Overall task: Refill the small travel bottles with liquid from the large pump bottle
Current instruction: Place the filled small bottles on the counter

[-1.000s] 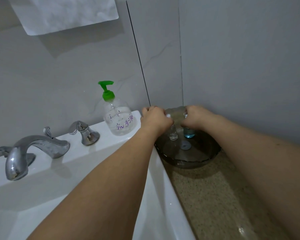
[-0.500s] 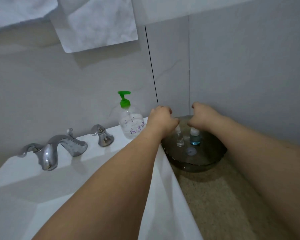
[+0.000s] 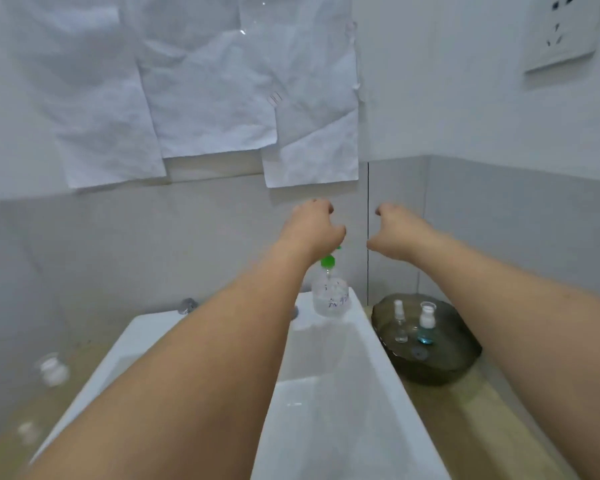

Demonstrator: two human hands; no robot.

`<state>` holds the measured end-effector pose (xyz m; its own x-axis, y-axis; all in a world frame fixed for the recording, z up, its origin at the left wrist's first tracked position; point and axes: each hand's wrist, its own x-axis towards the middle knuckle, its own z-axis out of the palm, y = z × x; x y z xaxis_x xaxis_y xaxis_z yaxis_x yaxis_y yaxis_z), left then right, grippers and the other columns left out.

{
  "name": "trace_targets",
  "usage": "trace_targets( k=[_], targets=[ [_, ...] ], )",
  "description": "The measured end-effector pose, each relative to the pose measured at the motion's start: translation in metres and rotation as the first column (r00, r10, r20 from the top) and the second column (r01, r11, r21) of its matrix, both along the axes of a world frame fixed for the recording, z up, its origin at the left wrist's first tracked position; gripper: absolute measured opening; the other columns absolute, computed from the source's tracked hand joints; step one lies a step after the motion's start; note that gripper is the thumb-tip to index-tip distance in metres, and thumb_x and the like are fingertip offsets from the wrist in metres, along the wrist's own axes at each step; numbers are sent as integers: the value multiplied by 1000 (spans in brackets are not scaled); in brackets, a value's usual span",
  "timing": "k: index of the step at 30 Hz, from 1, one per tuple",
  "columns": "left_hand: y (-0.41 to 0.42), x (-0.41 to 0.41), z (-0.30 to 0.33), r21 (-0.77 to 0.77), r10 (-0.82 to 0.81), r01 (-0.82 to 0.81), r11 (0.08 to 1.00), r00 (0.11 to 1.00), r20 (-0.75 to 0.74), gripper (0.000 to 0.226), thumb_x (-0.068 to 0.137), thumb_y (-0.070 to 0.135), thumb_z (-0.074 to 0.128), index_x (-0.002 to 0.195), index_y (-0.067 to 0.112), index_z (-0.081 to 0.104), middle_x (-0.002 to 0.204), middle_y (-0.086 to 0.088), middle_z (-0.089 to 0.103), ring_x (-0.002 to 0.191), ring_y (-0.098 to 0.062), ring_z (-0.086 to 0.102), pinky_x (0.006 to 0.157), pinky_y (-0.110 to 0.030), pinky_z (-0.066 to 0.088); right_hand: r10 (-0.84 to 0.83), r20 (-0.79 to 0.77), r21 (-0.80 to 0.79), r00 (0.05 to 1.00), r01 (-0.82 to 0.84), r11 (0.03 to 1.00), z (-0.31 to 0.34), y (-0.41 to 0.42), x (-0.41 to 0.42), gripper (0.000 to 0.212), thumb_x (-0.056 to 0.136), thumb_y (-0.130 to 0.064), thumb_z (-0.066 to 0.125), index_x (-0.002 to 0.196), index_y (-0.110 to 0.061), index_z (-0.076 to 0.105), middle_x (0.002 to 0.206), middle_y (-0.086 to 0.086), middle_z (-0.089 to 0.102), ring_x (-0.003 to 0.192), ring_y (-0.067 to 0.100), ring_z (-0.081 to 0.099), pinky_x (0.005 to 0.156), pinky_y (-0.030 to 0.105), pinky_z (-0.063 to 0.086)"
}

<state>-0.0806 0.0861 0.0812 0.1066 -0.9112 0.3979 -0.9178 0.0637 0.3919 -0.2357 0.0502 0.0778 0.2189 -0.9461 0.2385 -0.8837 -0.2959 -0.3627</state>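
Both hands (image 3: 354,226) empty, raised above pump bottle (image 3: 330,296) & 2 travel bottles (image 3: 413,322).

I see the large pump bottle (image 3: 330,296) standing upright on the back right corner of the white sink: clear plastic, green pump top, handwriting on its front (too blurred to read), its pump head partly hidden behind my left arm. The two small travel bottles stand upright side by side in a dark glass dish (image 3: 440,368) on the desk: a slim clear bottle (image 3: 400,322) on the left, a white-necked bottle with blue liquid (image 3: 425,323) on the right.
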Motion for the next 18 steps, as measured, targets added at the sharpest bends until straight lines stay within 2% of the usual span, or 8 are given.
trace_targets(
  k=[6,10,16,18],
  targets=[
    [70,81,44,-52,113,-111,992,993,30,50,97,28,60,142,8,51,147,-14,48,137,-31,42,111,-41,41,104,0,-50,995,-104,993,39,52,82,61,81,-20,60,138,-9,40,140,14,43,125,33,47,99,42,46],
    [118,136,62,-69,209,-207,976,977,30,52,97,28,59,143,9,50,149,-12,46,135,-30,46,107,-38,42,198,-10,-90,980,-198,976,51,82,142,59,81,-21,61,135,-10,43,137,14,45,124,33,47,99,42,46],
    [187,225,71,-61,334,-334,941,942,2,51,97,26,59,144,8,49,150,-12,44,130,-30,50,99,-34,42,341,-27,-62,940,-342,938,58,124,234,57,83,-17,58,137,-12,41,137,12,45,119,31,50,98,44,46],
    [207,255,68,-40,378,-378,925,926,-5,52,98,25,59,145,7,47,151,-14,44,133,-31,49,102,-33,41,389,-41,-67,920,-391,918,56,137,263,58,84,-17,58,138,-12,40,138,12,44,121,31,48,99,43,45]
  ],
)
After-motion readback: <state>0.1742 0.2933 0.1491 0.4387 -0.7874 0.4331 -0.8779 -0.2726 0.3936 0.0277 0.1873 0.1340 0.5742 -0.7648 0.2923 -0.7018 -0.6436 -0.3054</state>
